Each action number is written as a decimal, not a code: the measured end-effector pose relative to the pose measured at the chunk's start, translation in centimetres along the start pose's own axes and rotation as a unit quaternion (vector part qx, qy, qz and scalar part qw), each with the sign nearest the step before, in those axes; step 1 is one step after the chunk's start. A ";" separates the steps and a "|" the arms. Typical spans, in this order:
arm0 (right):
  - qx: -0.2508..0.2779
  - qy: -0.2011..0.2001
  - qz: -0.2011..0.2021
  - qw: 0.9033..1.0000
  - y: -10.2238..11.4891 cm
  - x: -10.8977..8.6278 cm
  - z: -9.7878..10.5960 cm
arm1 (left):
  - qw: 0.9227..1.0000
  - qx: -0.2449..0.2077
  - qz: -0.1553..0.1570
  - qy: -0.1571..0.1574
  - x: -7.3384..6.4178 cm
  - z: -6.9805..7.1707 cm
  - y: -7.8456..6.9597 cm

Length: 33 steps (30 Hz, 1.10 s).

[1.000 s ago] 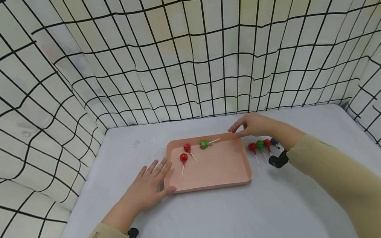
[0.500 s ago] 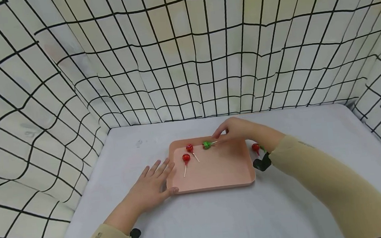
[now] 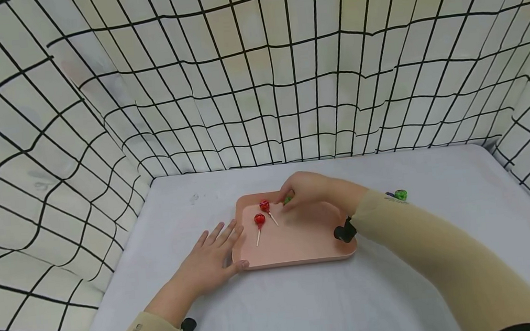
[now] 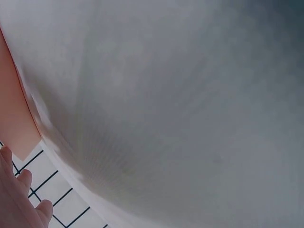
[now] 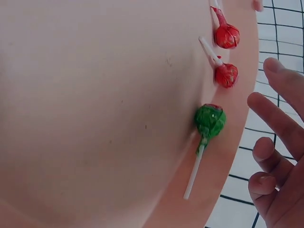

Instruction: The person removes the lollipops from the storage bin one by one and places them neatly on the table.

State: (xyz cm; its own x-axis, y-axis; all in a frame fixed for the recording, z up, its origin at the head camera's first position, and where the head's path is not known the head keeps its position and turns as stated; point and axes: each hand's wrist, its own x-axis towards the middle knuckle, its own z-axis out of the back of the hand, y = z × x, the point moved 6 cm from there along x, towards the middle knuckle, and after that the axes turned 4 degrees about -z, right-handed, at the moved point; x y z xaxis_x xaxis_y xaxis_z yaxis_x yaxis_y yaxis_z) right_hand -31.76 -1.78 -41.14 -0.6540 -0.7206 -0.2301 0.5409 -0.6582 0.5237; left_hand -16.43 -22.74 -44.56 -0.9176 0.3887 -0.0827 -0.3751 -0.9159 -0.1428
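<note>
A pink tray [image 3: 301, 251] lies on the white table. Along its left edge my left hand [image 3: 212, 262] rests with straight fingers, the thumb at the near left corner. Two red lollipops [image 3: 260, 219] lie inside the tray at the left. My right hand [image 3: 307, 189] is over the far part of the tray, mostly covering the green lollipop [image 3: 288, 200] in the head view. In the right wrist view, the green lollipop [image 5: 210, 121] lies whole on the tray, apart from the loosely bent fingers [image 5: 278, 116], which hold nothing.
Right of the tray, a green lollipop [image 3: 400, 194] and a dark purple one [image 3: 390, 194] show past the right sleeve [image 3: 423, 241], which hides the area beside them. White walls with a black grid [image 3: 306, 93] enclose the table at the back and sides.
My right hand has moved left from the tray's far right corner to over the green lollipop, its sleeve now covering most lollipops on the table. The left hand stays put.
</note>
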 end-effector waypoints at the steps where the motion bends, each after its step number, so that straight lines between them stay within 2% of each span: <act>1: -0.010 -0.001 0.002 1.000 0.3 0.2 -0.1 | 1.000 0.001 0.001 0.000 0.0 0.0 0.0; 11: -0.062 0.009 0.033 0.997 2.9 1.7 -1.7 | 1.000 -0.004 0.003 0.009 0.1 -0.3 0.3; 19: -0.137 0.012 0.067 0.988 4.1 3.3 -3.2 | 1.000 0.000 0.000 0.006 0.1 -0.2 0.5; 33: -0.176 0.039 0.054 0.982 5.3 4.5 -4.5 | 1.000 0.000 -0.010 -0.003 -0.1 0.0 0.4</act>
State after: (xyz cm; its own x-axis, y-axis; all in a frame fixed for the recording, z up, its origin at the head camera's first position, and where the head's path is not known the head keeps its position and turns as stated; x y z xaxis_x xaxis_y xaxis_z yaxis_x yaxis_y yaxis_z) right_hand -29.47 -9.44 -43.07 -0.5480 -0.7958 -0.2576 0.7633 -0.6018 0.2350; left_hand -16.49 -23.16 -44.59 -0.9110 0.4057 -0.0744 -0.3928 -0.9083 -0.1440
